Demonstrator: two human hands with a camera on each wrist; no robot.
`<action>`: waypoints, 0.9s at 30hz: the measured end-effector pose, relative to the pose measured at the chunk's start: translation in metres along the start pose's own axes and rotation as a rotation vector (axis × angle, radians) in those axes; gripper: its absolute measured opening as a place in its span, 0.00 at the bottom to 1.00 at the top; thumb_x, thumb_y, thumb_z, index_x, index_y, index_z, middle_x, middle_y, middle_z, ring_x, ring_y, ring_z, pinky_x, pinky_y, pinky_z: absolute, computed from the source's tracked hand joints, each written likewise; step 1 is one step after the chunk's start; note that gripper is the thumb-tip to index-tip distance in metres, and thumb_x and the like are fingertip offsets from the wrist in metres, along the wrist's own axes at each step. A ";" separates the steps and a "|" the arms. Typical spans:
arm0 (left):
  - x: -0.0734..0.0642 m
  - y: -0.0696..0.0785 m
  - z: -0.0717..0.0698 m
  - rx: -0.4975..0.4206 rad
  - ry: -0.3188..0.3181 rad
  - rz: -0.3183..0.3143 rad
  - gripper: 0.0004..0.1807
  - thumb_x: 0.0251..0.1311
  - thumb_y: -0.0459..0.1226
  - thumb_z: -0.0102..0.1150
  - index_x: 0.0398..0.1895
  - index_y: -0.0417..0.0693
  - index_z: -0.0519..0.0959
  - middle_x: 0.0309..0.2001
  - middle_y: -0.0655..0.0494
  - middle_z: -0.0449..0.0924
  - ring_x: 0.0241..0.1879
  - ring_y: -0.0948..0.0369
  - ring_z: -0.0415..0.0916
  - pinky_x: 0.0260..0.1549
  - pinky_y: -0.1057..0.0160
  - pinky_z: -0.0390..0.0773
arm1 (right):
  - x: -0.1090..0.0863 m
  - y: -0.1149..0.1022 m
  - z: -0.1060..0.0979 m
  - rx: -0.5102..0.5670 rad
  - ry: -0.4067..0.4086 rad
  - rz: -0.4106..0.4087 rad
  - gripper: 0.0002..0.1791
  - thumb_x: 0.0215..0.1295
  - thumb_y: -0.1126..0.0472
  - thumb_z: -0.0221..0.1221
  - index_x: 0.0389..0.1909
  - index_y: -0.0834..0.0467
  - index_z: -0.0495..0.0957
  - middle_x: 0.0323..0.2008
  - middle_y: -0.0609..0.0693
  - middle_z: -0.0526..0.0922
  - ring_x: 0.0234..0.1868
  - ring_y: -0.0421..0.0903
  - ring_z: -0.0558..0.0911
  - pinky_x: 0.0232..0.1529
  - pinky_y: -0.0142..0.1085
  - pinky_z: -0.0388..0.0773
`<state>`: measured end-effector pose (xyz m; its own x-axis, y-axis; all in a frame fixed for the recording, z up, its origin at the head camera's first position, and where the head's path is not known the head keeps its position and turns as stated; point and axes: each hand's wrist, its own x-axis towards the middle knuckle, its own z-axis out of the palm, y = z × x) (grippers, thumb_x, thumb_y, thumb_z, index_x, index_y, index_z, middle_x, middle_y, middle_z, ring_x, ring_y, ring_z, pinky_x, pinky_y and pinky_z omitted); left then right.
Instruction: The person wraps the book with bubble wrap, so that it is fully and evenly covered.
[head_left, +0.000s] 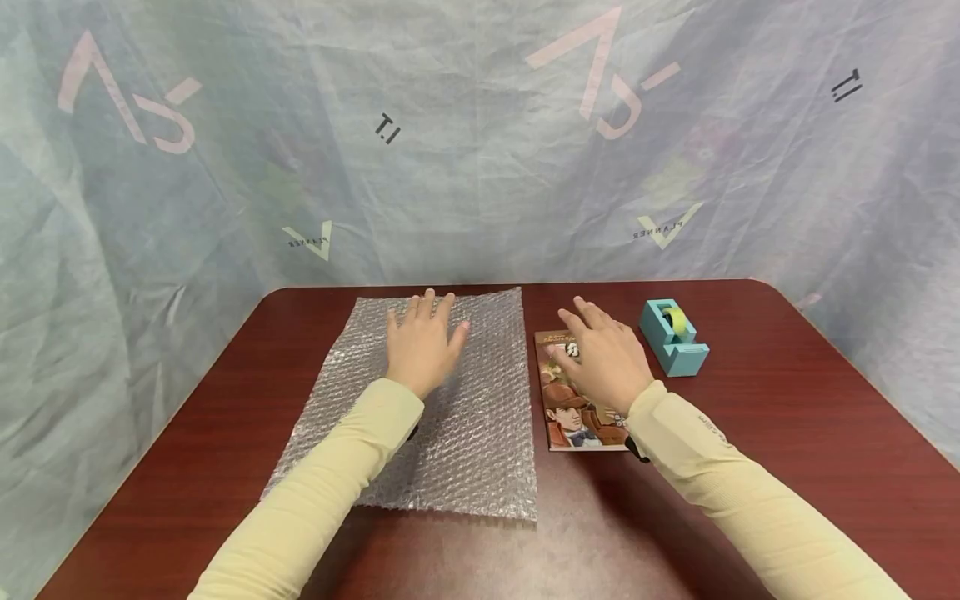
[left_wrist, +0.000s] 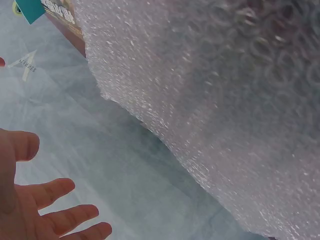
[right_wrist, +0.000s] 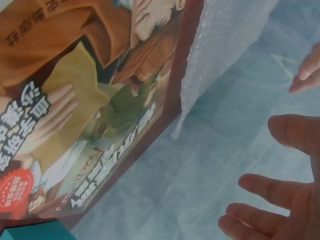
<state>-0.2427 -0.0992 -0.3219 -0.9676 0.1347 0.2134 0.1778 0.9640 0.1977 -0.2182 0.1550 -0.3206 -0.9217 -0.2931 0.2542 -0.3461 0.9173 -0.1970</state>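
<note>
My left hand [head_left: 424,346] hovers over a sheet of bubble wrap [head_left: 480,417] that lies flat on the table, its fingers spread and holding nothing. Above an illustrated book [head_left: 566,408] hangs my right hand [head_left: 606,358], also with spread fingers and nothing in them; it hides part of the cover. The left wrist view shows the left fingers [left_wrist: 75,220] apart from the bubble wrap [left_wrist: 175,100]. In the right wrist view the right fingers [right_wrist: 270,195] stay clear of the book [right_wrist: 100,100], whose cover carries drawn figures and printed characters.
A turquoise tape dispenser [head_left: 675,342] with a yellow roll stands right of the book. The dark red wooden table [head_left: 787,400] has rounded far corners. Behind and beside it hangs a pale printed cloth [head_left: 465,167].
</note>
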 end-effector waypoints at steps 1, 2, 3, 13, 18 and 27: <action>-0.001 -0.002 -0.001 0.003 0.003 -0.001 0.34 0.79 0.55 0.41 0.80 0.50 0.58 0.79 0.41 0.51 0.77 0.42 0.50 0.72 0.33 0.45 | 0.000 -0.001 0.000 0.005 -0.003 -0.001 0.34 0.75 0.49 0.57 0.74 0.63 0.66 0.76 0.66 0.59 0.74 0.65 0.62 0.68 0.63 0.63; -0.001 -0.003 -0.001 0.007 0.009 -0.002 0.34 0.78 0.55 0.42 0.80 0.50 0.58 0.79 0.41 0.52 0.77 0.41 0.51 0.72 0.33 0.46 | 0.000 -0.002 0.000 0.008 -0.003 -0.003 0.34 0.75 0.49 0.57 0.74 0.64 0.66 0.76 0.66 0.59 0.74 0.65 0.63 0.67 0.63 0.64; -0.001 -0.005 -0.001 0.009 0.015 -0.005 0.34 0.78 0.54 0.42 0.80 0.50 0.59 0.79 0.41 0.53 0.77 0.41 0.51 0.72 0.32 0.46 | 0.000 -0.003 0.000 0.009 -0.003 -0.005 0.34 0.75 0.49 0.57 0.73 0.64 0.66 0.75 0.66 0.60 0.73 0.65 0.63 0.66 0.63 0.65; -0.004 -0.019 -0.006 0.031 0.035 -0.040 0.34 0.77 0.53 0.48 0.78 0.46 0.63 0.77 0.39 0.58 0.75 0.40 0.56 0.71 0.32 0.50 | -0.001 -0.013 0.001 0.011 0.011 -0.039 0.32 0.74 0.50 0.59 0.71 0.63 0.69 0.73 0.65 0.64 0.70 0.66 0.69 0.60 0.66 0.70; -0.005 -0.027 -0.007 0.044 0.044 -0.057 0.34 0.76 0.53 0.50 0.77 0.45 0.63 0.76 0.38 0.60 0.74 0.39 0.58 0.70 0.32 0.52 | 0.000 -0.019 0.002 0.032 0.033 -0.079 0.31 0.72 0.50 0.60 0.68 0.65 0.72 0.71 0.67 0.67 0.68 0.65 0.71 0.60 0.62 0.73; -0.008 -0.041 -0.010 0.039 0.063 -0.095 0.33 0.74 0.51 0.54 0.75 0.44 0.66 0.72 0.38 0.66 0.70 0.39 0.65 0.68 0.32 0.57 | 0.000 -0.025 0.008 0.019 0.054 -0.136 0.28 0.69 0.53 0.64 0.63 0.66 0.77 0.65 0.67 0.74 0.63 0.65 0.76 0.59 0.59 0.75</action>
<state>-0.2402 -0.1423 -0.3218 -0.9664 0.0285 0.2554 0.0771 0.9802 0.1826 -0.2108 0.1296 -0.3228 -0.8553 -0.3995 0.3300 -0.4713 0.8645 -0.1749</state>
